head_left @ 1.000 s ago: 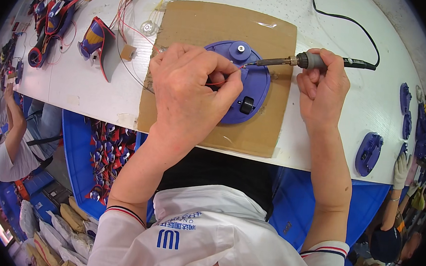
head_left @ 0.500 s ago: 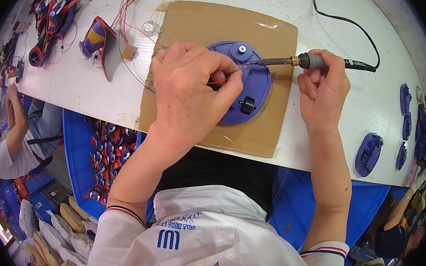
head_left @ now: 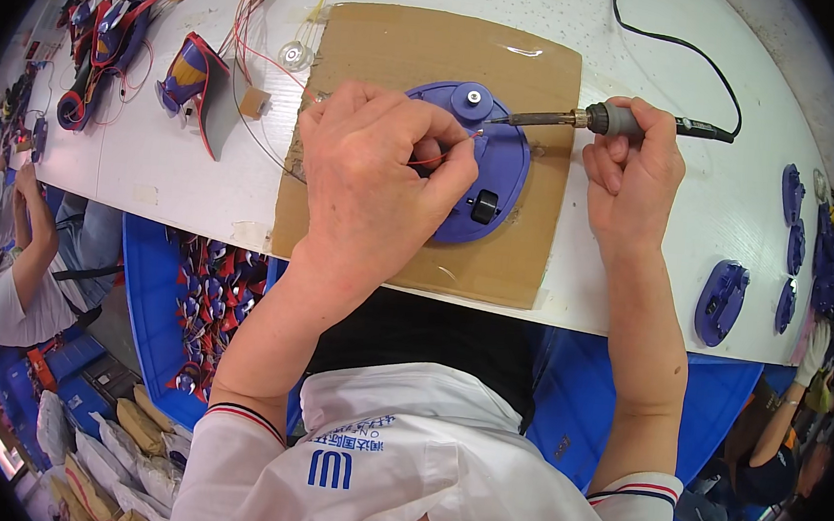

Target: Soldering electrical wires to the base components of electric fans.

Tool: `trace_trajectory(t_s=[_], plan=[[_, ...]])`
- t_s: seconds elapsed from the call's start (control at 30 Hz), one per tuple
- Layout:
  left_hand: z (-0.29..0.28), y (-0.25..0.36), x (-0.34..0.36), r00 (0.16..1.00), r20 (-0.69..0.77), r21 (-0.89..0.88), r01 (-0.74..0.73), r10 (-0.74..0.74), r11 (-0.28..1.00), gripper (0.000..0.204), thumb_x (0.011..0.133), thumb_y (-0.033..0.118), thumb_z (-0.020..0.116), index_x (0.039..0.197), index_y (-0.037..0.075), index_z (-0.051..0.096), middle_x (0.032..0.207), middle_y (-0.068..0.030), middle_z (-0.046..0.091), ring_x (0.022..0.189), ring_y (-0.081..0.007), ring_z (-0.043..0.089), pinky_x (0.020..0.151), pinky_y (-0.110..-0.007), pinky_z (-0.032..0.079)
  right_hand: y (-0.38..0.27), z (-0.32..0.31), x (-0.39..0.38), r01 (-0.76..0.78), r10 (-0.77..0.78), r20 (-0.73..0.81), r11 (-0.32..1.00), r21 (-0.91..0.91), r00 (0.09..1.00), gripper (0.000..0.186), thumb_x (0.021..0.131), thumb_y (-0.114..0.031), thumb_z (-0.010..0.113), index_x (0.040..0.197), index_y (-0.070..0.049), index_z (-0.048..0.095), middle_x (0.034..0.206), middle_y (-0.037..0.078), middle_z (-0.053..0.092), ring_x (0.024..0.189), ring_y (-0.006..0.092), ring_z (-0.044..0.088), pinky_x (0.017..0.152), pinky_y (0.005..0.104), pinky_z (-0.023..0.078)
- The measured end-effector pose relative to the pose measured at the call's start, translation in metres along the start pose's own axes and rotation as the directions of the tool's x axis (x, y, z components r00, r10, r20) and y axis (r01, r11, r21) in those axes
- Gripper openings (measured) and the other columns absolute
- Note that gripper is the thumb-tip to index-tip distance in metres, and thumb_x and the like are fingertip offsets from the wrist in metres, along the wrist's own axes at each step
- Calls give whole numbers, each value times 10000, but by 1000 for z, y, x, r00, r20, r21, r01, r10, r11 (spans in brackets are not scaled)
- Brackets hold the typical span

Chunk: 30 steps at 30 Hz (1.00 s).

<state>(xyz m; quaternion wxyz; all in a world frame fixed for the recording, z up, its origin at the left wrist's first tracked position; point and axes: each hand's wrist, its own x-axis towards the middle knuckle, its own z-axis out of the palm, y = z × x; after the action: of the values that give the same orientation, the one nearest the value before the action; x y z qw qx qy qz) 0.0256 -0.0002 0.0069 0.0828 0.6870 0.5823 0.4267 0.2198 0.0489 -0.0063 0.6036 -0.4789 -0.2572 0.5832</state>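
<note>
A purple oval plastic base (head_left: 505,170) with a black wheel lies on a brown cardboard sheet (head_left: 434,46). Over its left side, my left hand (head_left: 375,169) pinches a thin red wire (head_left: 429,160) between thumb and forefinger, the wire's end near the middle of the base. My right hand (head_left: 637,170) is closed around the grip of a soldering iron (head_left: 595,119). The iron points left, its tip close to the wire end; whether they touch I cannot tell. My left hand hides part of the base and the wire.
A metal disc with wires (head_left: 295,55) lies left of the cardboard, beside a purple-and-red shell (head_left: 190,86). More purple bases (head_left: 722,302) lie at right. The iron's black cord (head_left: 717,64) curves behind. Blue bins (head_left: 153,318) stand below the table edge. Other people work at both sides.
The soldering iron's tip has shifted very slightly. My left hand stays almost where it was. At the far right, a co-worker's gloved hand has moved.
</note>
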Motion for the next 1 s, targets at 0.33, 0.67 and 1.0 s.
trace_trajectory(t_s=[0.33,0.67,1.0], plan=[[0,-4,-2,1000,17,10,-16,16,1000,133,624,46,702,652,126,600,618,57,503,689,-131,457,733,-284,326,-1,1,0,-8,8,4,1000,30,1000,226,894,-192,516,878,4,627,535,-10,437,371,44,251,381,196,195],[-2,13,-8,974,227,137,-12,-19,991,849,520,215,809,1270,74,436,1210,-139,452,1042,-327,465,908,-398,398,-13,-9,11,-21,16,30,984,175,999,185,875,-202,546,857,-26,601,519,-34,430,341,30,217,355,178,182],[-58,-28,4,974,-76,-328,178,-214,928,243,843,154,592,996,-27,645,930,-131,618,814,-260,545,712,-297,451,-13,-19,18,-16,4,62,981,192,998,169,895,-187,533,901,-26,583,522,-31,434,353,28,226,358,171,174]])
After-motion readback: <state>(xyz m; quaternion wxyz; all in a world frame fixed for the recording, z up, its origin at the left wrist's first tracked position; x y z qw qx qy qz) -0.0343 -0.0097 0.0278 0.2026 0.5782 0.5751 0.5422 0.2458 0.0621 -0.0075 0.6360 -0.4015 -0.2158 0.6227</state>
